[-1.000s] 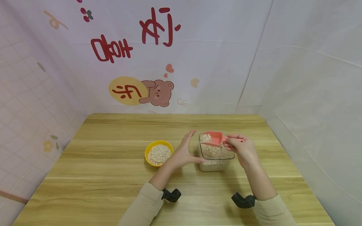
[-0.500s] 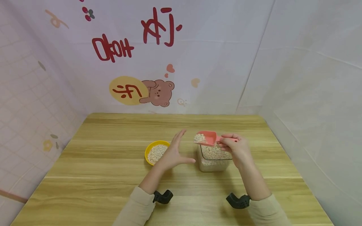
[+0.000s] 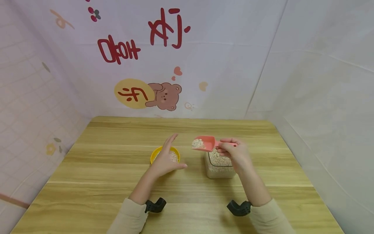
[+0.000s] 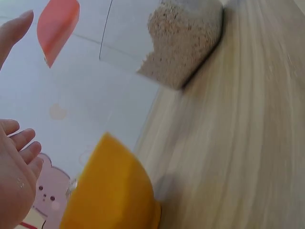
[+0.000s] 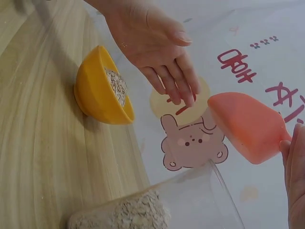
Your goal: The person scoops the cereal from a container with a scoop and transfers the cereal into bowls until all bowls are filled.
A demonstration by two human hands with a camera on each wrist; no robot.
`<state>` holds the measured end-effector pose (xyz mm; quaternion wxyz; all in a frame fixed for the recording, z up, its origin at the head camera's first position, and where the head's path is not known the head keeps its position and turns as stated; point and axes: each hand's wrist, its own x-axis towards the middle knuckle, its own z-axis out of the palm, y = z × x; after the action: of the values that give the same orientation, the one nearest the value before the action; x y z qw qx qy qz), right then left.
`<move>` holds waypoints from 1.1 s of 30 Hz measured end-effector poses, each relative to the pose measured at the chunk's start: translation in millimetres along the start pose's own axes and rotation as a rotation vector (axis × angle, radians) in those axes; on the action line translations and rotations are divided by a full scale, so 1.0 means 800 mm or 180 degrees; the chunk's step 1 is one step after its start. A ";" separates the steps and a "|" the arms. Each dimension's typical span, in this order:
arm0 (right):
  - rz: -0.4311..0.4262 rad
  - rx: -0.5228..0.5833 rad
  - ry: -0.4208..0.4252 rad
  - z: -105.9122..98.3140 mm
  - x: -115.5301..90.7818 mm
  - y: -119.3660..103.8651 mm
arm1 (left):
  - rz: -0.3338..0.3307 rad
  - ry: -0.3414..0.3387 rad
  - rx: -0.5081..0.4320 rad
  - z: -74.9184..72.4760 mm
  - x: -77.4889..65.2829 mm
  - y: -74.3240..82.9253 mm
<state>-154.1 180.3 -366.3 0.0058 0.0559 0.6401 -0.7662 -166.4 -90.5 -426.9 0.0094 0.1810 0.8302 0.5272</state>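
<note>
My right hand (image 3: 236, 154) grips the handle of a pink scoop (image 3: 209, 143) that carries a small heap of oat flakes (image 3: 198, 143) at its front. The scoop is held in the air, just left of and above a clear square container (image 3: 220, 172) partly filled with oats. My left hand (image 3: 164, 162) is spread, thumb apart from the straight fingers, and holds nothing. It hovers above a yellow bowl (image 3: 153, 157) of oats and hides part of it in the head view. In the right wrist view the bowl (image 5: 97, 90) stands upright below the left palm (image 5: 147, 43).
A wooden table (image 3: 96, 182) carries the bowl and container. White printed cloth (image 3: 222, 65) with a bear hangs behind and along both sides. Each wrist wears a black curved mount (image 3: 239, 208).
Both hands have moved left. The scoop has left its place over the container, still carrying oats, and the left hand has gone from beside the container to over the bowl.
</note>
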 end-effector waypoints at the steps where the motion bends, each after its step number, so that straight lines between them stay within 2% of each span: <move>1: 0.0005 -0.0004 -0.0004 0.002 0.000 0.000 | 0.0007 0.0016 -0.0004 -0.003 -0.002 -0.002; 10: 0.0079 -0.0043 -0.0086 0.019 0.003 0.005 | -0.0042 0.0094 -0.0139 -0.021 -0.016 -0.019; 22: -0.0012 -0.0177 -0.0202 0.037 0.006 0.012 | -0.0251 0.0118 0.0029 -0.041 -0.030 -0.040; 33: 0.0132 -0.0237 -0.0383 0.052 0.013 0.021 | -0.0296 0.0061 0.0096 -0.056 -0.040 -0.070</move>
<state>-166.7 136.8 -376.7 0.0622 0.0227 0.6654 -0.7436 -161.7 -160.5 -461.8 0.0233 0.1373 0.8456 0.5153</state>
